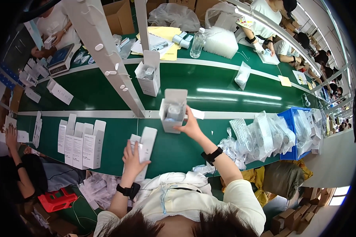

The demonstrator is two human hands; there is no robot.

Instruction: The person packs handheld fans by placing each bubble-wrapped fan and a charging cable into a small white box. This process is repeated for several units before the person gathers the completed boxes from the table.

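Note:
My right hand (193, 127) grips the right side of an open white box (170, 126) near the long rail between the two green belts. Its lid flap stands up, and a clear-wrapped item (174, 112) shows in its mouth. Closer to me, my left hand (133, 161) is closed around another white box (148, 144) with a raised flap; the hand hides part of it. Left of that hand stand several white boxes (91, 150) with their flaps up, side by side on the green work surface (120, 130).
Bubble-wrapped packets (261, 136) lean together at right beside a blue bin (289, 148). Another open white box (149, 85) stands on the far belt, past a metal post (110, 59). A clear bottle (197, 44) is on the back shelf. Co-workers sit at left and far side.

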